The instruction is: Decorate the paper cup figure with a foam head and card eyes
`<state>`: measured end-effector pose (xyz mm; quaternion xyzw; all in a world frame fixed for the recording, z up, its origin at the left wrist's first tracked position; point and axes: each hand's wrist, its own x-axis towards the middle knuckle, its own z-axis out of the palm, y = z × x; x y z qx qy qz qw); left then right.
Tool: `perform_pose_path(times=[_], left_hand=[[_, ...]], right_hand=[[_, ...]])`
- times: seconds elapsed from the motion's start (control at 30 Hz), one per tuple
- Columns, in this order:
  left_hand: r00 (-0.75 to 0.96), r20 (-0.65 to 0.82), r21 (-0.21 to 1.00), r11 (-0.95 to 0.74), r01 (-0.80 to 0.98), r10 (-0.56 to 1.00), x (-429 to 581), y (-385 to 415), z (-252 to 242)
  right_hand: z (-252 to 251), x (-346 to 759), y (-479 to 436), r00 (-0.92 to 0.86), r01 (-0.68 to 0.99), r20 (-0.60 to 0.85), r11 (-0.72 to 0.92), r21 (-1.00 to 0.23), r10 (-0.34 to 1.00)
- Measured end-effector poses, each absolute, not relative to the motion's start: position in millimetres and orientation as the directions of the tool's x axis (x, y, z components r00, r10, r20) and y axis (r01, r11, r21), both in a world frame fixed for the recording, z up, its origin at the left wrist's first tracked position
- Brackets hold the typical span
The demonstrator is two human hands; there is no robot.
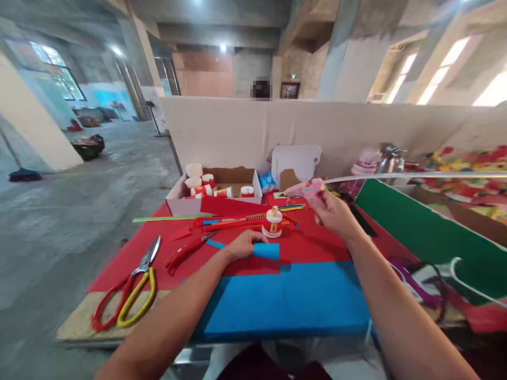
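My left hand (pixel 242 245) is closed around a rolled or folded piece of blue paper (pixel 266 251), low over the table. In my right hand (pixel 328 211) is a pink glue gun (pixel 307 188), its nozzle pointing left. A long whitish rod (pixel 376 177), apparently a glue stick, runs from the back of the gun to the right edge of the view. Just beyond my left hand stands a small red and white paper cup (pixel 272 224) with a little golden piece on top. A blue paper sheet (pixel 289 301) covers the table's near side.
Scissors (pixel 134 290) with red and yellow handles lie at the left, beside red-handled pliers or cutters (pixel 186 253). Behind, a white box (pixel 174 206) holds several paper cups. A green-sided box (pixel 420 232) stands at the right. A white partition (pixel 317 124) closes off the back.
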<state>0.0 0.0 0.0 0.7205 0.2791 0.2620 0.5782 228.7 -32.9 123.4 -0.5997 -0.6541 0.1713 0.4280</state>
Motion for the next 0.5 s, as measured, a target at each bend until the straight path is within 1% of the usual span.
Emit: perform_pose_path(times=[0.03,0.1,0.13,0.2,0.27,0.3,0.33,0.4,0.47,0.5], left_hand=[[0.687,0.083,0.983,-0.170,0.061,0.722,0.3,-1.7,2.3],[0.640,0.164,0.977,-0.214,0.000,0.751,0.2,-4.2,9.1],[0.612,0.219,0.965,-0.262,-0.020,0.760,-0.6,-4.7,14.2],[0.532,0.377,0.908,-0.416,-0.051,0.758,-3.7,-4.4,27.2],[0.501,0.503,0.811,-0.585,0.009,0.704,-8.7,-3.3,40.9],[0.539,0.515,0.764,-0.642,0.066,0.667,-11.5,-3.1,46.2],[0.607,0.482,0.726,-0.676,0.126,0.631,-14.4,-3.4,49.8],[0.728,0.346,0.669,-0.700,0.250,0.592,-19.9,-5.4,51.7],[0.782,0.223,0.599,-0.715,0.362,0.582,-25.0,-7.9,50.0],[0.788,0.192,0.557,-0.726,0.403,0.585,-27.3,-8.2,49.9]], right_hand=[[120.5,231.4,-34.1,0.090,0.609,0.354,0.230,-0.759,0.931],[114.3,236.1,-36.0,0.099,0.551,0.348,0.240,-0.799,0.932],[110.9,238.1,-36.7,0.104,0.524,0.343,0.242,-0.817,0.934],[103.9,241.2,-37.4,0.116,0.467,0.326,0.238,-0.851,0.938],[97.4,243.4,-37.7,0.127,0.432,0.310,0.228,-0.872,0.942],[94.7,244.3,-37.9,0.130,0.420,0.302,0.223,-0.880,0.944],[92.4,245.1,-38.2,0.136,0.408,0.295,0.217,-0.886,0.946],[88.9,246.2,-39.1,0.140,0.377,0.277,0.208,-0.902,0.951],[86.9,246.4,-40.3,0.135,0.333,0.256,0.200,-0.921,0.957],[86.3,246.2,-40.7,0.131,0.312,0.247,0.196,-0.930,0.960]])
